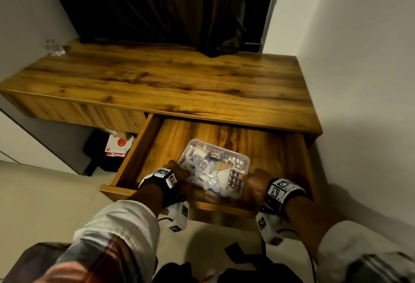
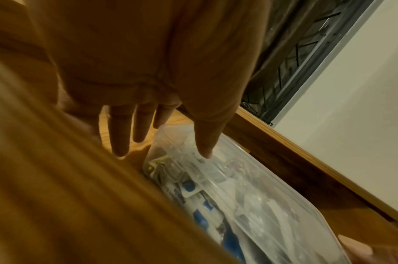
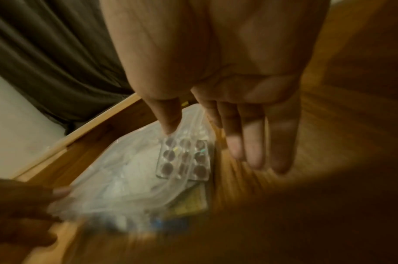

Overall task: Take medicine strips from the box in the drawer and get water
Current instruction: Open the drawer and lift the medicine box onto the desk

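Both the left hand (image 1: 177, 171) and right hand (image 1: 256, 179) reach wide, fingers straight, holding nothing, flanking the clear box (image 1: 214, 168) in the open drawer (image 1: 289, 159); a careless grab could spill loose medicine strips (image 1: 235, 180).

A glossy wood-grain finish was shown on the desk (image 1: 157, 80) and drawer (image 1: 235, 139); the box (image 1: 243, 162) was clear, smooth plastic.

- Dark brown curtain (image 1: 157, 6) hangs behind the wooden surface (image 1: 157, 80).
- Crumpled clear wrapper (image 1: 54, 48) lies at its far left corner.
- Red-and-white bag (image 1: 118, 145) sits underneath.
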